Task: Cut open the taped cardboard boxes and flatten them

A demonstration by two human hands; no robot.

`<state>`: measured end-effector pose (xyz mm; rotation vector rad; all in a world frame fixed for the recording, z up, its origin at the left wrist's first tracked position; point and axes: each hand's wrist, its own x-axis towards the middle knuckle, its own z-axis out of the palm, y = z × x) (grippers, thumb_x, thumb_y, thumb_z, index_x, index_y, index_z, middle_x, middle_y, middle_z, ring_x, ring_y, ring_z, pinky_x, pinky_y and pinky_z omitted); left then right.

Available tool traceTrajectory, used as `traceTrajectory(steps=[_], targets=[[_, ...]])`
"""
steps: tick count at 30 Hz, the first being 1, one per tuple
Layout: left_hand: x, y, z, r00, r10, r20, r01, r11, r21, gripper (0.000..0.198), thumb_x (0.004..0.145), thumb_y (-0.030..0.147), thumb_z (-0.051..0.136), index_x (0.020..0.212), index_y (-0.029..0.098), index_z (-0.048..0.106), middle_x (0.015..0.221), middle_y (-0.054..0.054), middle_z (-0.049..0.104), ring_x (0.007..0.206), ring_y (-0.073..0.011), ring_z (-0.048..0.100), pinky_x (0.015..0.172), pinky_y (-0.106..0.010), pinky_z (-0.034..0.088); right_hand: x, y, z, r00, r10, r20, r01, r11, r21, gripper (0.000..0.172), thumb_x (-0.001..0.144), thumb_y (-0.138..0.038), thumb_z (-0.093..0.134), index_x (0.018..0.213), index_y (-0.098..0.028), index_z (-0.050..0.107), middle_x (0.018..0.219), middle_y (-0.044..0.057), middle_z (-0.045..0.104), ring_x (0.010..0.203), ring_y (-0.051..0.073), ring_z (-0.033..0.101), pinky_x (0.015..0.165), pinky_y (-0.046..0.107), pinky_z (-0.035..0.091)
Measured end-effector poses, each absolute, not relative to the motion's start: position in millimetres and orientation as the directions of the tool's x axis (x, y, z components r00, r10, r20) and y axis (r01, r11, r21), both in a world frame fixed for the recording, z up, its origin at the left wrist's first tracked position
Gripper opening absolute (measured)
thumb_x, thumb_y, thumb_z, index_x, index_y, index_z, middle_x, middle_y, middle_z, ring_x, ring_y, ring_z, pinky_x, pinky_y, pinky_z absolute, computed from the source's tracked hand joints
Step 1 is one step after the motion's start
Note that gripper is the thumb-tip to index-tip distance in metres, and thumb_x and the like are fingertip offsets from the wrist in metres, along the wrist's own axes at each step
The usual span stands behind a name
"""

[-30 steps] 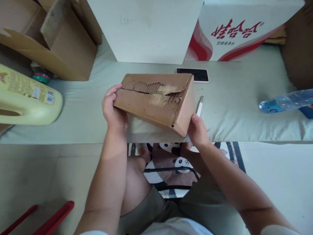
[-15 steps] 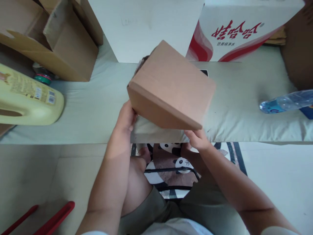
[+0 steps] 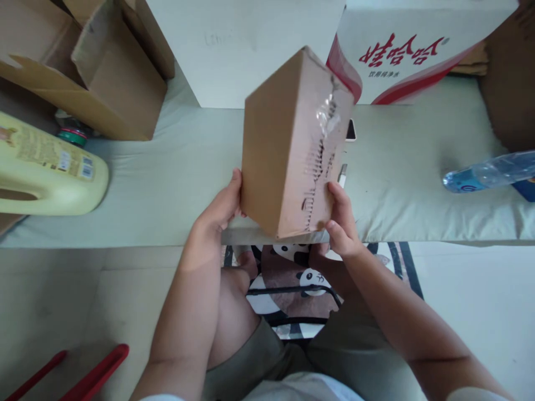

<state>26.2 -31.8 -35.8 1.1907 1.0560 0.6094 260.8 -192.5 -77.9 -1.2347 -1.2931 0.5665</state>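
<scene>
A brown cardboard box [image 3: 270, 145] is held tilted above the front part of the cloth-covered bench. One of its faces, turned to the right, carries a torn, jagged strip and a shiny scrap of clear tape. My left hand [image 3: 225, 203] grips the box's lower left side, its thumb along the edge and most fingers hidden behind. At the lower right, my right hand [image 3: 343, 220] presses fingers on the torn face. Just right of the box lies a dark-screened phone [image 3: 351, 130], partly covered. Below it is a small light-coloured object [image 3: 343, 174] that I cannot make out.
On the bench [image 3: 175, 178] stand a white box [image 3: 242, 50], a white-and-red water carton [image 3: 401, 61] and an open cardboard box [image 3: 121, 83]. A yellow jug [image 3: 62, 167] lies at left, a clear plastic bottle [image 3: 489, 174] at right. Below are a panda-print mat [image 3: 288, 301] and red bars [image 3: 96, 373].
The cardboard box has been turned, so its torn, taped face now shows. My right hand has moved up from under its lower corner onto that face.
</scene>
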Motion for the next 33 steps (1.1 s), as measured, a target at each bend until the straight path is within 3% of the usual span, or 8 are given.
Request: traceTrajectory(steps=[4,9,12,16,19,22,28,33], targets=[[22,-38,-22,0.484,0.642,-0.595,0.443,0.407,0.799,0.076,0.083,0.093,0.047,0.067,0.021,0.065,0.054,-0.006,0.061,0.039,-0.0134,0.045,0.041,-0.028,0.029,258,-191,-77,0.308,0.846,0.435,0.232,0.376,-0.897,0.072,0.092,-0.077,0.049,0.151,-0.036,0.051,0.156,0.006,0.056,0.148,0.035,0.053,0.125,0.06,0.043],[17,-36,-10,0.616,0.432,-0.659,0.619,0.253,0.744,0.047,0.086,0.064,0.066,0.08,0.018,0.076,0.07,-0.01,0.078,0.04,-0.0089,0.037,0.042,-0.025,0.029,260,-191,-69,0.325,0.835,0.444,0.208,0.395,-0.895,0.059,0.096,-0.068,0.047,0.144,-0.035,0.058,0.155,0.005,0.057,0.149,0.036,0.051,0.126,0.06,0.04],[19,-29,-16,0.52,0.662,-0.54,0.502,0.275,0.82,0.035,0.082,0.053,0.074,0.081,0.019,0.074,0.065,-0.005,0.073,0.041,-0.0084,0.04,0.041,-0.023,0.026,262,-192,-63,0.304,0.848,0.434,0.209,0.385,-0.899,0.054,0.097,-0.062,0.049,0.141,-0.034,0.06,0.155,0.005,0.058,0.152,0.036,0.048,0.127,0.059,0.039],[21,-13,-34,0.095,0.977,-0.19,0.057,0.185,0.981,0.042,0.077,0.06,0.08,0.09,0.022,0.068,0.085,-0.003,0.073,0.061,-0.0125,0.062,0.051,-0.023,0.039,260,-195,-50,0.212,0.877,0.43,0.18,0.398,-0.9,0.046,0.101,-0.055,0.049,0.139,-0.035,0.062,0.155,0.004,0.06,0.146,0.034,0.056,0.119,0.055,0.049],[16,-6,-41,-0.103,0.989,0.107,-0.154,-0.122,0.98,0.051,0.076,0.069,0.079,0.101,0.026,0.067,0.102,-0.003,0.072,0.089,-0.0183,0.069,0.074,-0.029,0.052,255,-198,-38,0.058,0.889,0.454,0.228,0.431,-0.873,0.041,0.103,-0.05,0.05,0.138,-0.036,0.062,0.157,0.005,0.06,0.139,0.033,0.063,0.11,0.052,0.056],[13,-8,-40,-0.066,0.943,0.326,-0.274,-0.331,0.903,0.055,0.084,0.078,0.066,0.105,0.028,0.068,0.111,-0.006,0.071,0.106,-0.0235,0.068,0.093,-0.038,0.054,248,-199,-30,-0.034,0.875,0.483,0.271,0.474,-0.838,0.04,0.105,-0.047,0.047,0.141,-0.036,0.061,0.157,0.007,0.061,0.137,0.031,0.065,0.107,0.05,0.058],[15,-14,-42,0.087,0.933,0.35,-0.174,-0.332,0.927,0.06,0.073,0.071,0.082,0.109,0.025,0.069,0.098,-0.004,0.066,0.081,-0.0188,0.062,0.072,-0.033,0.049,255,-199,-24,0.07,0.894,0.442,0.482,0.358,-0.8,0.047,0.105,-0.055,0.038,0.131,-0.027,0.066,0.128,0.011,0.076,0.114,0.029,0.074,0.092,0.046,0.062],[16,-9,-48,0.123,0.934,0.335,-0.184,-0.311,0.933,0.06,0.072,0.072,0.082,0.107,0.026,0.068,0.095,-0.003,0.064,0.077,-0.0174,0.059,0.066,-0.031,0.047,283,-193,-21,0.421,0.876,0.234,0.773,-0.212,-0.598,0.033,0.093,-0.039,0.054,0.114,-0.02,0.072,0.09,0.008,0.072,0.082,0.024,0.068,0.081,0.042,0.057]])
